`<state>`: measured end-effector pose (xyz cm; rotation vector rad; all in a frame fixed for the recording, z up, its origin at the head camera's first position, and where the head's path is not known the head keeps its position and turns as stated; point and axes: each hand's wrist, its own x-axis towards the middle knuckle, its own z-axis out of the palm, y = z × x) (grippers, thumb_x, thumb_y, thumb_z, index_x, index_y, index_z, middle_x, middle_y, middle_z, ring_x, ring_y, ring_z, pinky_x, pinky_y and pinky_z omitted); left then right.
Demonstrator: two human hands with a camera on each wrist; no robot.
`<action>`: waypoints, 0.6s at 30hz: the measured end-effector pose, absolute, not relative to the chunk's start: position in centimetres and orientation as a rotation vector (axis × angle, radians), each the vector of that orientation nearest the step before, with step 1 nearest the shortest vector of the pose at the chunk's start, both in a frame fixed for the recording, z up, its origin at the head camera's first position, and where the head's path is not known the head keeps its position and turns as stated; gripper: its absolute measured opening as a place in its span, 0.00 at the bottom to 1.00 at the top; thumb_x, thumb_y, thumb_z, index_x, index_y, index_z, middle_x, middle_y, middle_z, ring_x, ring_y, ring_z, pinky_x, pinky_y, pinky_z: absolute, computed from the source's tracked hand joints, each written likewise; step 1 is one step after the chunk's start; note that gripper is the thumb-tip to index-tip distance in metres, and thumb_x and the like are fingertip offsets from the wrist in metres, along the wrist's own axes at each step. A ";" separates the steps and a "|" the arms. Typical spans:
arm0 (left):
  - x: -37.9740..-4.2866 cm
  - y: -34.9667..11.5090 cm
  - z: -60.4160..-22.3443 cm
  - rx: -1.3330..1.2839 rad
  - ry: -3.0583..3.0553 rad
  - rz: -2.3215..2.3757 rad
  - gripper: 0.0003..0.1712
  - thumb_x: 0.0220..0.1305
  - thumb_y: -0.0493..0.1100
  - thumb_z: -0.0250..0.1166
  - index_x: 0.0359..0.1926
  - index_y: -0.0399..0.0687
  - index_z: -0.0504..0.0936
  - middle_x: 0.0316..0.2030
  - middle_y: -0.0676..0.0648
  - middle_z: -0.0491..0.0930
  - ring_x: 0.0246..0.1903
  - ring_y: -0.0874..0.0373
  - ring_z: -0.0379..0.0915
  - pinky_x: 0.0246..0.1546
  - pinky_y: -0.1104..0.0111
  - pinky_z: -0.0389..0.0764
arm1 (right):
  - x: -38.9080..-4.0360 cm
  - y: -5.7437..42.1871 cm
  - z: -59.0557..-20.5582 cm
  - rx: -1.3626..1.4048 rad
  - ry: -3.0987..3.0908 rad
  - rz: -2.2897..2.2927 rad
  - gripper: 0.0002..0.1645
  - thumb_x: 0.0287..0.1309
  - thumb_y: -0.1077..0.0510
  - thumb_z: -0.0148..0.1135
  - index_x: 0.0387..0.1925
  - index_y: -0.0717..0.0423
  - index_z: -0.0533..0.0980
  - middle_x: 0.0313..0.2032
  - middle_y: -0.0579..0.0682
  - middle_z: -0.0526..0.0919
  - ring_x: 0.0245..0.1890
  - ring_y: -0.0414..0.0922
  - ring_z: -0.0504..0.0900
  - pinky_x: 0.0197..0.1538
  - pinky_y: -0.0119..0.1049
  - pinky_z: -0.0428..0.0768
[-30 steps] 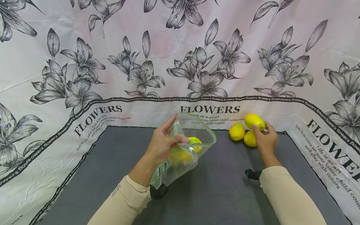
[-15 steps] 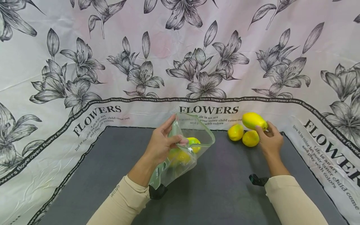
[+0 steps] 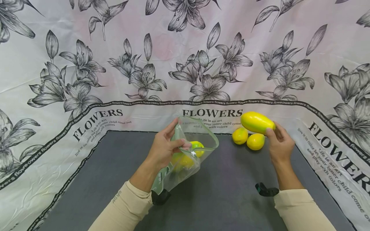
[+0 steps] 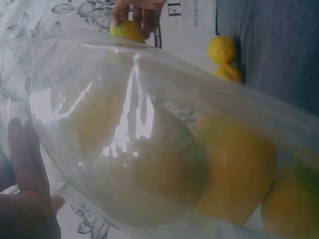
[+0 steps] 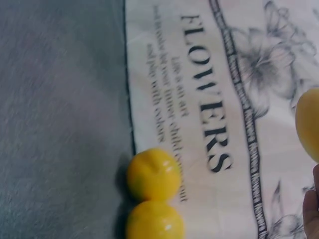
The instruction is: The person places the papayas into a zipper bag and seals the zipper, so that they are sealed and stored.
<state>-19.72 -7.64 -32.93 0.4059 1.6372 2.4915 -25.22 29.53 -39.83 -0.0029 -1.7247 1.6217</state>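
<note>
Near the centre of the head view, we saw the left hand pinching one side of a clear, green-edged bag between thumb and fingers, its mouth gaping toward the upper right; the tips of some of those fingers were lost behind the film. Inside the bag we made out yellow fruits, one tinged green, but the plastic blurred their outlines and we could not settle the count. Right of centre, the right hand grasped the end of a long yellow fruit, thumb on the near side, with that gripped end partly covered by the fingers. Just below it two rounder yellow fruits sat side by side at the back of the dark table, in front of the floral cloth; whether they touched we could not tell. The sleeves ran off the bottom edge. In the left wrist view, hazy bag film filled most of the frame, veiling part of the long fruit at the top and covering part of the lower loose fruit. In the right wrist view, we got only slivers of the right hand and its fruit, cut off at the right edge.
</note>
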 end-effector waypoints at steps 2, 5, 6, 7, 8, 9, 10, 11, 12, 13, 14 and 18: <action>-19.8 -7.6 -32.9 0.415 1.629 2.498 0.45 0.61 0.21 0.59 0.74 0.55 0.56 0.74 0.50 0.43 0.30 0.52 0.83 0.35 0.64 0.85 | -24.8 29.2 -39.4 0.090 -1.626 1.703 0.23 0.61 0.61 0.64 0.57 0.63 0.76 0.49 0.54 0.82 0.45 0.44 0.80 0.46 0.26 0.79; -19.8 -7.5 -33.0 0.418 1.625 2.507 0.45 0.61 0.21 0.59 0.74 0.54 0.56 0.74 0.51 0.45 0.29 0.52 0.83 0.34 0.64 0.85 | -24.3 28.8 -38.8 0.194 -1.527 1.770 0.21 0.60 0.64 0.63 0.55 0.67 0.77 0.44 0.53 0.83 0.41 0.45 0.81 0.45 0.26 0.80; -19.8 -7.5 -33.0 0.422 1.625 2.508 0.45 0.61 0.21 0.59 0.74 0.54 0.56 0.74 0.51 0.45 0.29 0.52 0.83 0.34 0.64 0.85 | -24.2 28.7 -38.6 0.222 -1.500 1.786 0.20 0.60 0.65 0.63 0.54 0.68 0.77 0.43 0.53 0.83 0.39 0.45 0.81 0.44 0.27 0.80; -19.8 -7.4 -33.0 0.423 1.626 2.508 0.45 0.61 0.21 0.58 0.74 0.54 0.56 0.74 0.51 0.46 0.29 0.52 0.83 0.34 0.64 0.85 | -24.0 28.5 -38.4 0.247 -1.474 1.799 0.19 0.60 0.66 0.62 0.53 0.68 0.77 0.43 0.53 0.83 0.38 0.45 0.81 0.44 0.27 0.80; -19.8 -7.4 -33.0 0.424 1.627 2.505 0.45 0.61 0.21 0.58 0.74 0.54 0.56 0.74 0.51 0.46 0.29 0.52 0.83 0.34 0.64 0.85 | -23.9 28.4 -38.1 0.264 -1.456 1.807 0.19 0.59 0.67 0.62 0.52 0.68 0.78 0.42 0.54 0.84 0.37 0.45 0.81 0.43 0.27 0.80; -19.8 -7.4 -33.0 0.423 1.630 2.502 0.45 0.61 0.21 0.59 0.74 0.54 0.56 0.74 0.51 0.46 0.30 0.52 0.83 0.35 0.64 0.85 | -23.8 28.2 -37.9 0.284 -1.440 1.817 0.18 0.59 0.67 0.62 0.52 0.69 0.78 0.42 0.54 0.84 0.37 0.45 0.81 0.42 0.27 0.81; -19.8 -7.4 -33.0 0.423 1.632 2.499 0.45 0.61 0.21 0.59 0.74 0.54 0.56 0.74 0.51 0.46 0.30 0.52 0.83 0.35 0.64 0.85 | -23.6 28.1 -37.7 0.305 -1.427 1.829 0.18 0.59 0.68 0.62 0.52 0.69 0.78 0.42 0.55 0.84 0.37 0.45 0.81 0.42 0.27 0.81; -19.8 -7.3 -33.0 0.425 1.632 2.496 0.45 0.62 0.21 0.59 0.74 0.54 0.56 0.74 0.51 0.46 0.30 0.52 0.83 0.35 0.64 0.85 | -23.4 27.9 -37.5 0.324 -1.418 1.837 0.18 0.59 0.68 0.61 0.51 0.70 0.78 0.42 0.55 0.84 0.37 0.45 0.81 0.42 0.27 0.81; -19.7 -7.3 -33.0 0.425 1.631 2.494 0.45 0.61 0.21 0.59 0.74 0.54 0.56 0.74 0.51 0.45 0.30 0.52 0.83 0.35 0.63 0.85 | -23.2 27.7 -37.3 0.345 -1.417 1.838 0.18 0.59 0.69 0.61 0.51 0.70 0.78 0.42 0.55 0.84 0.37 0.45 0.81 0.42 0.27 0.81; -19.7 -7.3 -33.0 0.421 1.630 2.494 0.45 0.61 0.21 0.59 0.74 0.54 0.56 0.74 0.51 0.45 0.30 0.52 0.83 0.35 0.63 0.85 | -23.0 27.5 -37.2 0.367 -1.419 1.840 0.18 0.59 0.69 0.61 0.52 0.70 0.78 0.42 0.55 0.83 0.38 0.45 0.81 0.42 0.27 0.81; -19.7 -7.3 -32.9 0.420 1.631 2.493 0.45 0.61 0.21 0.59 0.74 0.54 0.56 0.74 0.51 0.45 0.30 0.52 0.83 0.35 0.63 0.85 | -22.7 27.2 -37.0 0.388 -1.421 1.845 0.18 0.59 0.69 0.60 0.52 0.71 0.77 0.43 0.56 0.83 0.39 0.45 0.81 0.43 0.27 0.81; -19.6 -7.2 -32.9 0.415 1.625 2.497 0.46 0.61 0.21 0.58 0.74 0.54 0.56 0.74 0.52 0.45 0.30 0.52 0.83 0.36 0.63 0.85 | -22.1 26.3 -36.4 0.456 -1.456 1.835 0.20 0.59 0.69 0.58 0.54 0.70 0.76 0.45 0.55 0.83 0.43 0.46 0.80 0.47 0.28 0.79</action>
